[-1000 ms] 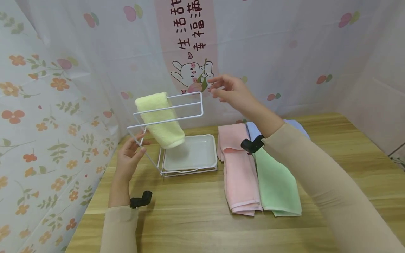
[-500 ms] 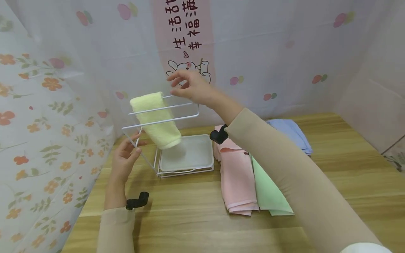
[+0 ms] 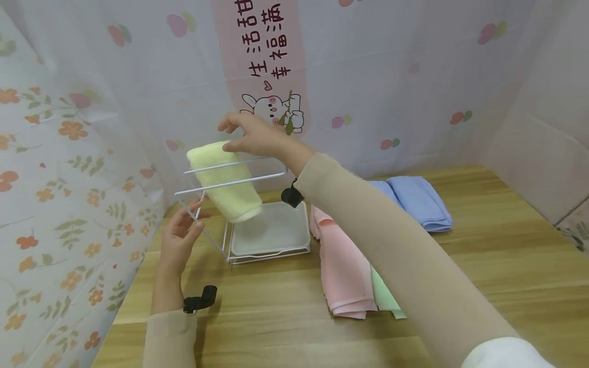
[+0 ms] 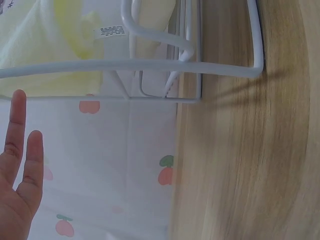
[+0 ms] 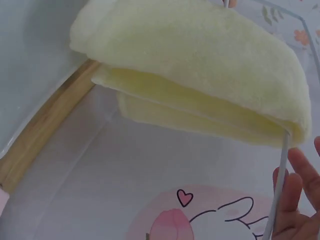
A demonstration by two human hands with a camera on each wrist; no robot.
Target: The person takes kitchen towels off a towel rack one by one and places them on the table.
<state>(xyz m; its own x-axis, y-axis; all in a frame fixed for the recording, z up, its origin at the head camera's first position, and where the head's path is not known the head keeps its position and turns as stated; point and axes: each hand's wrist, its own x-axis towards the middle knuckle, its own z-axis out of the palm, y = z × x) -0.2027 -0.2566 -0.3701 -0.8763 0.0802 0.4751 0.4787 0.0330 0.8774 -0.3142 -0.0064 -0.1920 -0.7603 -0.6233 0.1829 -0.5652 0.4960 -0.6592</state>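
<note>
A pale yellow towel (image 3: 227, 191) hangs folded over the top bars of a white wire rack (image 3: 271, 176). My right hand (image 3: 257, 135) is at the towel's upper right end, fingers spread, thumb low near its top edge. The right wrist view puts those fingers (image 5: 292, 192) beside a rack bar, just below the towel (image 5: 200, 65). My left hand (image 3: 178, 240) is at the rack's left side, its thumb and fingers on either side of the slanted upright. Two of its fingers (image 4: 33, 170) look straight in the left wrist view, one tip right at a wire.
Inside the rack's base sits a shallow whitish tray (image 3: 271, 230). Right of it lie a folded pink towel (image 3: 342, 271), a green towel (image 3: 384, 296) partly under my right sleeve, and blue towels (image 3: 418, 199). A patterned curtain (image 3: 391, 92) stands behind the wooden table (image 3: 257, 317).
My right hand has moved left from beyond the rack's right end, over the top bars, to the yellow towel. My left hand stays at the upright. The view has shifted slightly.
</note>
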